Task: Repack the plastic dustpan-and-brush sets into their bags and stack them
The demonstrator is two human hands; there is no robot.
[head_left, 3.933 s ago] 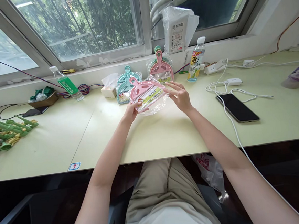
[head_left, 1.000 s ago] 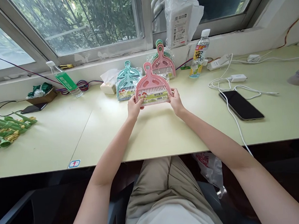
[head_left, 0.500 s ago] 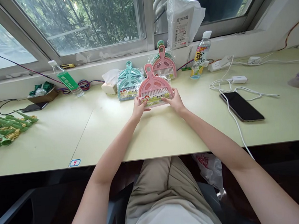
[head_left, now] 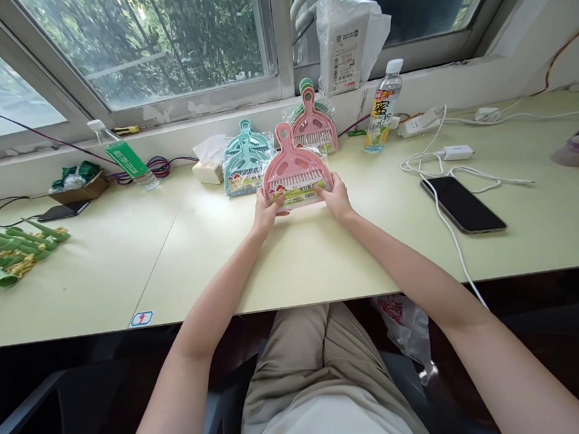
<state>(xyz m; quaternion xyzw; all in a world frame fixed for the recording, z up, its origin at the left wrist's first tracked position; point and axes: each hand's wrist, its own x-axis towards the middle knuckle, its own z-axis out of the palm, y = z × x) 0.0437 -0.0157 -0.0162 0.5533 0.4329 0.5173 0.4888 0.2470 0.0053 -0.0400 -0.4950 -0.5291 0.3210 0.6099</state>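
Observation:
A pink dustpan and brush set [head_left: 295, 166] in clear wrap stands upright over the table, handle up, its printed label facing me. My left hand [head_left: 267, 210] grips its lower left corner, thumb on the front. On the opposite corner my right hand [head_left: 337, 196] is closed in the same way. Just behind and to the left, turquoise dustpan sets [head_left: 247, 157] lean together in wrap. Further back stand another pink dustpan set [head_left: 313, 123] and a green one behind it, partly hidden.
On the right are a lemon drink bottle [head_left: 384, 106], a black phone [head_left: 463, 204] and white cables. A tissue pack [head_left: 208, 162], a leaning green-label bottle [head_left: 127, 157] and green plastic pieces [head_left: 14, 249] lie leftward. A wrapped package [head_left: 349, 48] stands by the window [head_left: 156, 47].
The whole view has shifted slightly left. Both hands keep hold of the pink dustpan set, with hardly any movement against the table.

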